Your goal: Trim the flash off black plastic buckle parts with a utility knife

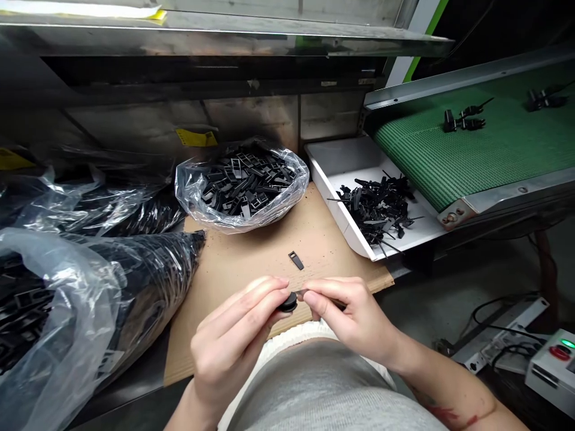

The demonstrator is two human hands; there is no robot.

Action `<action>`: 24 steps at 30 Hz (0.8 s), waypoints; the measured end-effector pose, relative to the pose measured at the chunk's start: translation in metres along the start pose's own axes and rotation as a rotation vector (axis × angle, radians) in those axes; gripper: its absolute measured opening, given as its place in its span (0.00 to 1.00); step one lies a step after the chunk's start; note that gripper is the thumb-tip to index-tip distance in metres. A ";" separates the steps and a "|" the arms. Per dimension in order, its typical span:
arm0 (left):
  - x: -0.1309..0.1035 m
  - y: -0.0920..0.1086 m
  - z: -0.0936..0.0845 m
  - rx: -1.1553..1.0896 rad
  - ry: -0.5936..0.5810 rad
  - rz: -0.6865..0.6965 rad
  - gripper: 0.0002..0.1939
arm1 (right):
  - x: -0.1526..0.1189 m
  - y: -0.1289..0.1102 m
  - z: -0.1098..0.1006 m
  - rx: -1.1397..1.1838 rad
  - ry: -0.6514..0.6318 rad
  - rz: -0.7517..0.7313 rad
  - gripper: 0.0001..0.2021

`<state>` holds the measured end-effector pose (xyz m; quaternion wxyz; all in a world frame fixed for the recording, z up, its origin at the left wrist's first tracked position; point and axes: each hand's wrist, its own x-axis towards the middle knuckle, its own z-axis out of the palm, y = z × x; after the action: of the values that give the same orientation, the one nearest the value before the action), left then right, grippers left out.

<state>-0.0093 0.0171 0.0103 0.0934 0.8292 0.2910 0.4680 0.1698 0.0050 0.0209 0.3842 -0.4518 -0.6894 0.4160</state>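
Observation:
My left hand (242, 320) is closed on a small round black plastic part (288, 302), held at the fingertips above the front of the cardboard. Close beside it, my right hand (348, 308) pinches a thin dark piece (302, 293) whose tip points toward the round part. Most of that piece is hidden by the fingers, so its kind cannot be made out. A flat black wedge-shaped plastic piece with a square hole (296, 260) lies on the cardboard just beyond both hands.
A clear bag of black plastic pieces (242, 224) sits on the cardboard sheet (233, 257). Larger filled bags (148, 281) crowd the left. A white tray (354, 233) holds black parts at right, next to a green conveyor belt (494, 149) carrying black assemblies. A metal shelf (224, 42) spans above.

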 end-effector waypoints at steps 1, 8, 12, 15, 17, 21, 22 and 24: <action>0.001 0.000 -0.001 0.003 -0.004 0.008 0.16 | 0.001 0.000 -0.001 0.016 -0.022 0.005 0.13; 0.004 -0.003 -0.004 -0.048 -0.090 -0.031 0.13 | 0.017 0.004 -0.020 0.276 -0.353 0.163 0.10; 0.000 -0.003 -0.004 -0.149 -0.143 -0.129 0.15 | 0.032 0.013 -0.032 0.419 -0.609 0.249 0.10; -0.005 -0.006 -0.002 -0.171 -0.116 -0.210 0.15 | 0.036 0.018 -0.033 0.619 -0.786 0.312 0.10; -0.008 -0.008 0.001 -0.153 -0.069 -0.273 0.16 | 0.033 0.021 -0.030 0.751 -0.868 0.334 0.10; -0.010 -0.008 0.006 -0.153 -0.032 -0.377 0.14 | 0.023 0.031 -0.015 0.955 -0.670 0.315 0.11; -0.010 -0.007 0.004 -0.159 -0.043 -0.393 0.14 | 0.020 0.034 -0.011 0.980 -0.594 0.319 0.11; -0.012 -0.007 -0.008 -0.131 -0.074 -0.415 0.15 | 0.015 0.041 -0.003 0.961 -0.484 0.368 0.12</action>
<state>-0.0230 0.0158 0.0029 0.2520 0.7602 0.4209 0.4259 0.1808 0.0299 -0.0132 0.2990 -0.2305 -0.4011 0.8346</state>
